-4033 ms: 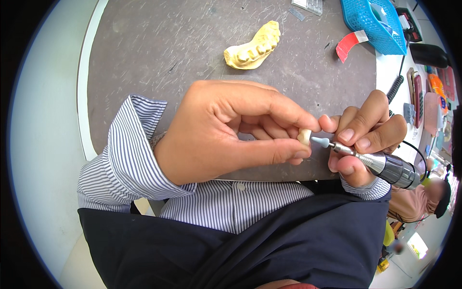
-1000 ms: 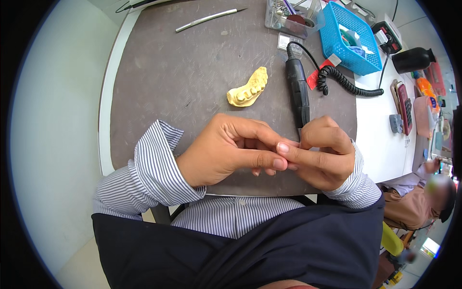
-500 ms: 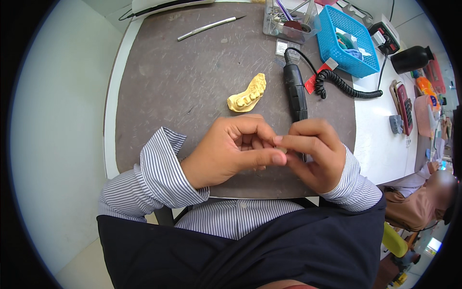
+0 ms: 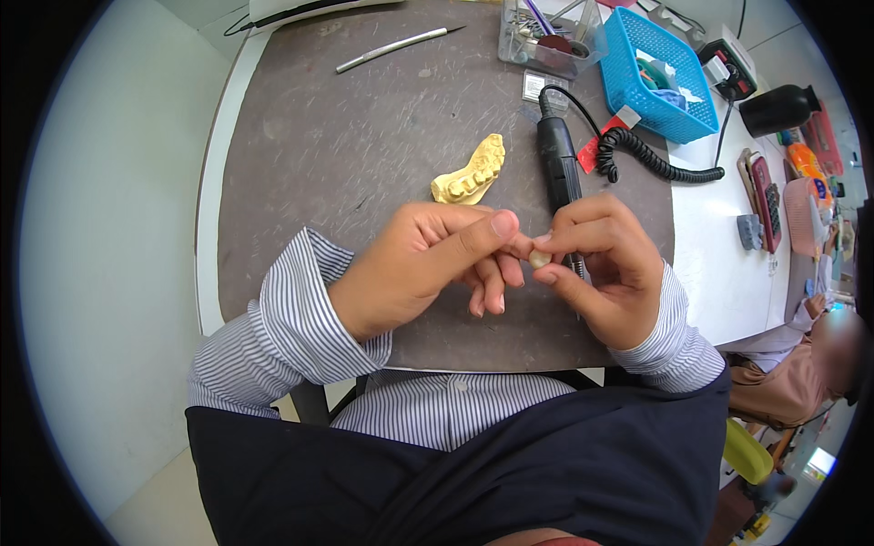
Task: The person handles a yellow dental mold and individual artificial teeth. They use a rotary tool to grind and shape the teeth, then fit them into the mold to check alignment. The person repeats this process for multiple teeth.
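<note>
Between the thumb and forefinger of my right hand point(image 4: 612, 264) is a small cream-white dental crown point(image 4: 540, 259), its rounded face showing. My left hand point(image 4: 428, 264) is beside it with the fingers apart, the thumb raised and the lower fingers hanging loosely; its forefinger tip reaches right up to the crown, and I cannot tell whether it touches. Just beyond my left hand lies a yellow plaster dental model point(image 4: 471, 177) with a row of teeth, its near end close behind my knuckles. A black rotary handpiece point(image 4: 558, 159) lies beyond my right hand, which covers its near end.
A craft knife point(image 4: 396, 51) lies at the far left of the brown mat point(image 4: 300, 146). A clear box of burs and discs point(image 4: 546, 56), a blue basket point(image 4: 669, 116) and the handpiece's coiled cord point(image 4: 660, 162) occupy the far right. Another person point(image 4: 787, 382) sits at right.
My left thumb has lifted off the crown and its fingers have loosened. My right hand has moved slightly away from me, keeping its pinch, and the crown shows more fully.
</note>
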The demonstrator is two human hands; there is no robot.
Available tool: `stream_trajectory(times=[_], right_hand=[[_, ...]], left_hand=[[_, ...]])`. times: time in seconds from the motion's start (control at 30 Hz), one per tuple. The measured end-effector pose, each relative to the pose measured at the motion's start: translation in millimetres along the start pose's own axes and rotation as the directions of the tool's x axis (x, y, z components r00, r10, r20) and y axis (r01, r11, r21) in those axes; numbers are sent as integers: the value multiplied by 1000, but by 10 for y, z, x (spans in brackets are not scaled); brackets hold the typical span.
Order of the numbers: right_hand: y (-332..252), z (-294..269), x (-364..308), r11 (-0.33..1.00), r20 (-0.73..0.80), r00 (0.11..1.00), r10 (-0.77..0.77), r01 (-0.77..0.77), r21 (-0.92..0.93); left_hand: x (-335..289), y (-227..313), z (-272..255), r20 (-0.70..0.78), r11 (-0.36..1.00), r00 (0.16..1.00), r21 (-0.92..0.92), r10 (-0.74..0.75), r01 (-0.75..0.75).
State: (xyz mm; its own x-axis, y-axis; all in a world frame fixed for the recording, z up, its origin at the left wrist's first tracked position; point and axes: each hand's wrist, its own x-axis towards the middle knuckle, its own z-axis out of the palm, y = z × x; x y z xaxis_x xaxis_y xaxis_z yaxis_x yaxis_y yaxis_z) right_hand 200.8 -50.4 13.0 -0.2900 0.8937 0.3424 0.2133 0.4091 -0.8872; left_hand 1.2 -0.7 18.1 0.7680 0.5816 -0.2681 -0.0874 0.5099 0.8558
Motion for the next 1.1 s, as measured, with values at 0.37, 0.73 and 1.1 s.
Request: stream_trajectory(times=[0.37, 0.73, 1.1], right_hand=[[123, 11, -38, 717, 29, 927, 374, -309, 625], [58, -112, 94, 563, 95, 841, 533, -436, 702], [-110, -164, 298, 578, 91, 841, 533, -441, 687]], left_hand=[[189, 139, -493, 306, 151, 810, 890, 500, -430], [134, 205, -502, 138, 207, 915, 951, 378, -229], [63, 179, -615, 134, 123, 928, 975, 348, -187]])
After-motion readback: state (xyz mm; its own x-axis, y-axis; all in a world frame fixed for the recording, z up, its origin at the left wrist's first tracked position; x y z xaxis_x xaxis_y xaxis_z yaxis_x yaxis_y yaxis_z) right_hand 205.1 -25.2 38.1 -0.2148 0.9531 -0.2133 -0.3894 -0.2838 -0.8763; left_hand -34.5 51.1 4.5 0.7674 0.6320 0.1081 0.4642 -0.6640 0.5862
